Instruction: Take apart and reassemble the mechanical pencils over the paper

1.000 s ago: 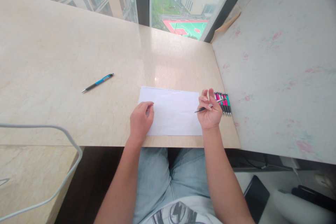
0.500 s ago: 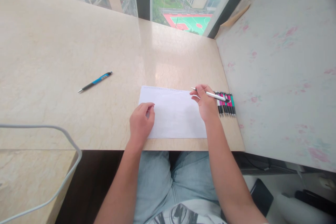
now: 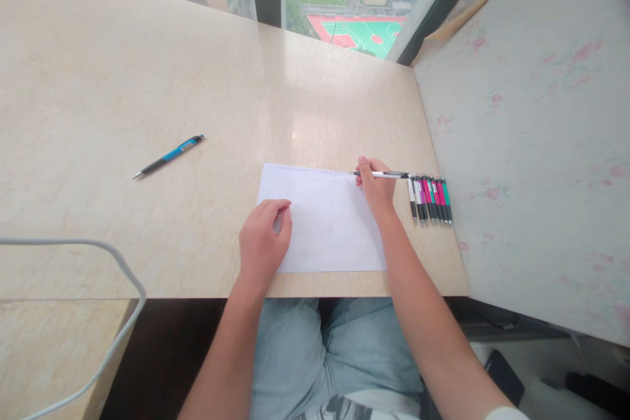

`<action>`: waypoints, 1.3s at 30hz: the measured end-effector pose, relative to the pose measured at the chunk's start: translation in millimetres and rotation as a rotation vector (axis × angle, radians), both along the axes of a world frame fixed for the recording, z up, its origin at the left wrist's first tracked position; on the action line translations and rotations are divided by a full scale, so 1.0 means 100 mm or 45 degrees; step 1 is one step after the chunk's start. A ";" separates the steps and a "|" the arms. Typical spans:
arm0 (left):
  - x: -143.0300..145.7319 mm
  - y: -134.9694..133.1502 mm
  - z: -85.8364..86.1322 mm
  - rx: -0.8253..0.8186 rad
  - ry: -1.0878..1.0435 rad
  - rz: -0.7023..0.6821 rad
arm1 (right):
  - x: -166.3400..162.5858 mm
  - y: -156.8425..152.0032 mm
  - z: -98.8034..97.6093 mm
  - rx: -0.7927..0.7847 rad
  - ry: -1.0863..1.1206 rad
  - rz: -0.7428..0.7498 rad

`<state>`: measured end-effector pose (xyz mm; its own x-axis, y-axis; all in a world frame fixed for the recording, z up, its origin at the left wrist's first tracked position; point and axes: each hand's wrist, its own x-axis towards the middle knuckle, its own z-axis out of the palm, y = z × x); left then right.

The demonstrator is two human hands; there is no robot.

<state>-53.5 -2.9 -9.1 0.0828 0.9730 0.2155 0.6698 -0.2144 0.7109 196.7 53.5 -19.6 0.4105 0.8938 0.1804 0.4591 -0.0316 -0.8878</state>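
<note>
A sheet of white paper [image 3: 329, 230] lies on the tabletop, with a line of faint handwriting along its top edge. My right hand [image 3: 377, 187] holds a white and black pen [image 3: 388, 174] near the paper's upper right corner. The pen points left, and its tip is close to the top edge; I cannot tell whether it touches. On the paper's left side rests my left hand [image 3: 264, 235], its fingers loosely curled towards the thumb, with nothing seen in them.
Several pens [image 3: 430, 200] in white, purple, pink and teal lie side by side right of the paper. A blue and black pen [image 3: 170, 156] lies at the left. A grey cable [image 3: 128, 269] curves over the lower left. The patterned wall [image 3: 541, 164] bounds the right side.
My right hand has moved slightly left, and the pen has swung from slanting to nearly level, its tip now near the paper's top edge. The left hand stays on the paper. The view has shifted slightly.
</note>
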 end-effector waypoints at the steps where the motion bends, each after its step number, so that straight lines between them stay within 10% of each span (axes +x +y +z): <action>1: 0.00 0.00 0.00 -0.002 0.001 0.002 | 0.00 0.00 -0.01 -0.002 0.039 -0.015; 39: -0.01 0.01 0.01 0.012 -0.020 -0.005 | 0.02 0.04 -0.08 -0.012 -0.290 -0.119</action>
<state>-54.9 -1.6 -8.0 0.0832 0.9706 0.2258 0.6576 -0.2237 0.7194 198.8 58.0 -27.5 0.4411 0.8560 0.2695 0.6421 -0.0912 -0.7612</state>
